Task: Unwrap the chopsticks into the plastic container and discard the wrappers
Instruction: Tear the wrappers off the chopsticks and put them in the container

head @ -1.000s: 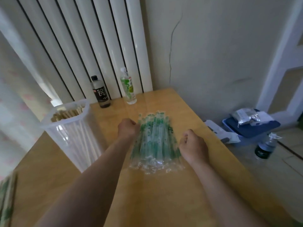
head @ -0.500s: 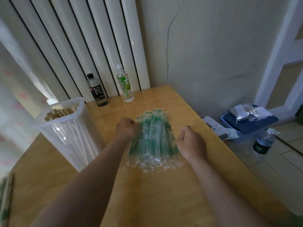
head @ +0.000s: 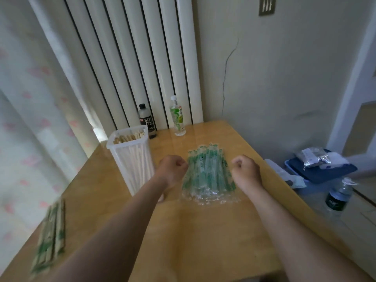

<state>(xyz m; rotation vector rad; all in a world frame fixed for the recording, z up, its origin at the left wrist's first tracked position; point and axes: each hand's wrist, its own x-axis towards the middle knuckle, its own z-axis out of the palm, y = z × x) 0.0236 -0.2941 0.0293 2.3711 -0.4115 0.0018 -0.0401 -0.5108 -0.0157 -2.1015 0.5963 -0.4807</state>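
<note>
The wooden bench [head: 203, 231] fills the lower view, set against a ribbed white radiator [head: 142, 58]. On its far left stands the tall clear plastic container [head: 130, 165], upright and packed with bare chopsticks [head: 128, 137]. At the middle lies a flat pile of clear, green-printed wrappers [head: 207, 176]; whether chopsticks are still inside them I cannot tell. A blurred bundle of wrapped chopsticks [head: 50, 235] lies at the near left edge. Off the bench to the right sits a blue bin [head: 325, 174]. The left hand [head: 173, 169] and right hand [head: 247, 171] are curled into fists, apart, one at each side edge of the pile. A black soda bottle [head: 147, 125] and a green-labelled bottle [head: 178, 119] stand at the back, and another bottle [head: 337, 198] on the floor.
</note>
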